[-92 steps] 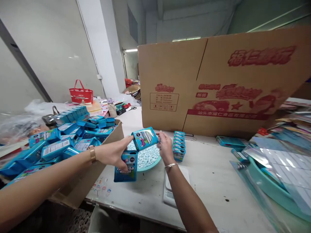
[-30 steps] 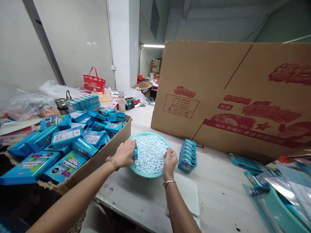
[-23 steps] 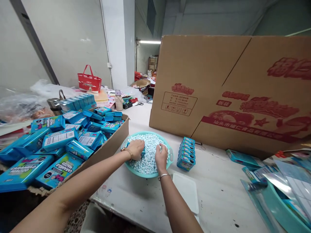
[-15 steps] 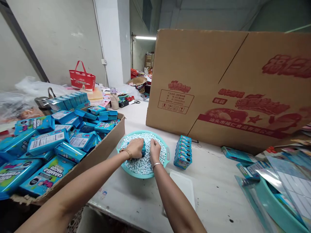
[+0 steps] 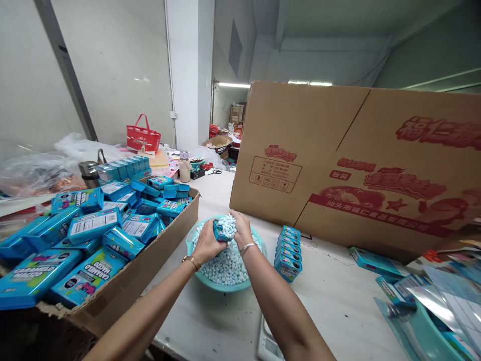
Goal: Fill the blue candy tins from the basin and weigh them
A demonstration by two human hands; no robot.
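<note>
My left hand (image 5: 209, 242) is wrapped round a small blue candy box (image 5: 221, 234), held tilted above a turquoise basin (image 5: 218, 287). Pale blue candies (image 5: 228, 224) are heaped at the box's open top. On the other side, my right hand (image 5: 242, 228) curls against this heap, its fingertips partly hidden behind the candies. Many more round, pale blue candies (image 5: 225, 268) fill the basin below. Just to the right of the basin stands a row of several blue candy boxes (image 5: 288, 253).
At left, an open carton (image 5: 165, 250) is piled with blue boxes. A large cardboard box (image 5: 338, 170) stands behind the work area. Under my right forearm sits a white scale (image 5: 267, 343). Another turquoise basin (image 5: 432, 326) holds packaging at the right edge.
My left hand has lifted the candy box out of the basin's candies, and candies now heap at its top. My right hand has moved up from the basin to the box. The view has tilted up.
</note>
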